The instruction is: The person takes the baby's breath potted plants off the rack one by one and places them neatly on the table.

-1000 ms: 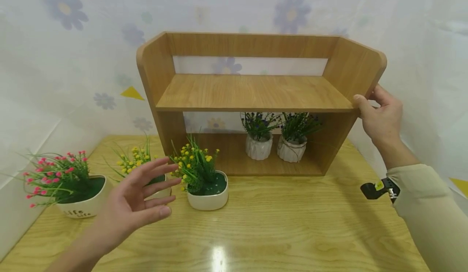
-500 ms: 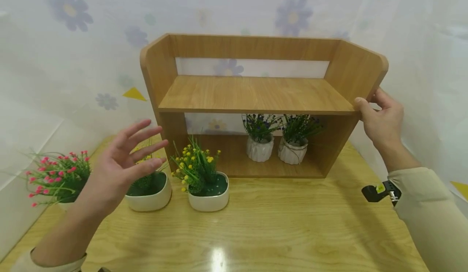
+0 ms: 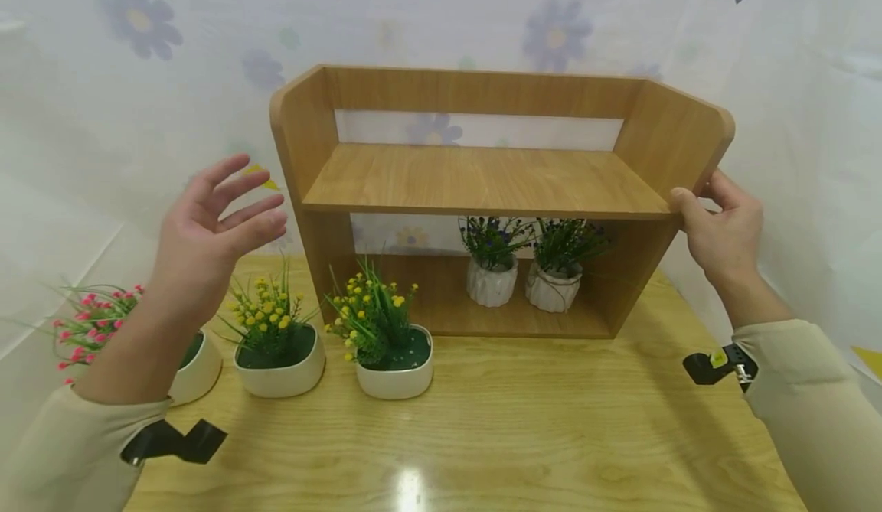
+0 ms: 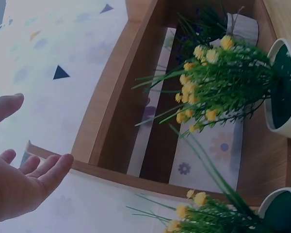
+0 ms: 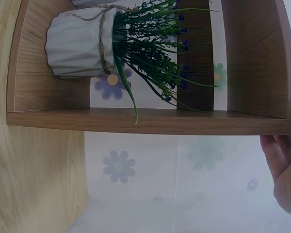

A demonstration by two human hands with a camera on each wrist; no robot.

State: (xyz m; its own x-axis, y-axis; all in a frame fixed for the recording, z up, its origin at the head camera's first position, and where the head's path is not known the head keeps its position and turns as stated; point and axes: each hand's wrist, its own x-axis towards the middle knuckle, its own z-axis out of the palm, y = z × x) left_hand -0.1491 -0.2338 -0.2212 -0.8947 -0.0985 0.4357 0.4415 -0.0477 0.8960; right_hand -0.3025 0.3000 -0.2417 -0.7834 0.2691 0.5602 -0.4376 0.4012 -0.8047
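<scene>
A two-tier wooden desktop shelf (image 3: 482, 179) stands upright on the table. My right hand (image 3: 725, 229) grips its right side panel, thumb at the front edge and fingers against the outer face; in the right wrist view the fingers (image 5: 276, 155) touch that face. My left hand (image 3: 207, 225) is raised in the air just left of the shelf's left panel, fingers spread apart and holding nothing. Two white textured pots with dark blue flowers, one left (image 3: 492, 278) and one right (image 3: 553, 286), stand on the lower tier. The upper tier board (image 3: 482, 181) bears nothing.
Two cream pots of yellow flowers, one (image 3: 279, 370) and another (image 3: 395, 380), stand in front of the shelf's left side. A pot of pink flowers (image 3: 200, 370) is partly hidden behind my left forearm. A flower-printed sheet (image 3: 138, 114) hangs behind the wooden table (image 3: 517, 435).
My left hand has risen from in front of the yellow-flower pots up to beside the shelf's left panel. The right hand keeps its grip, and the view has shifted slightly.
</scene>
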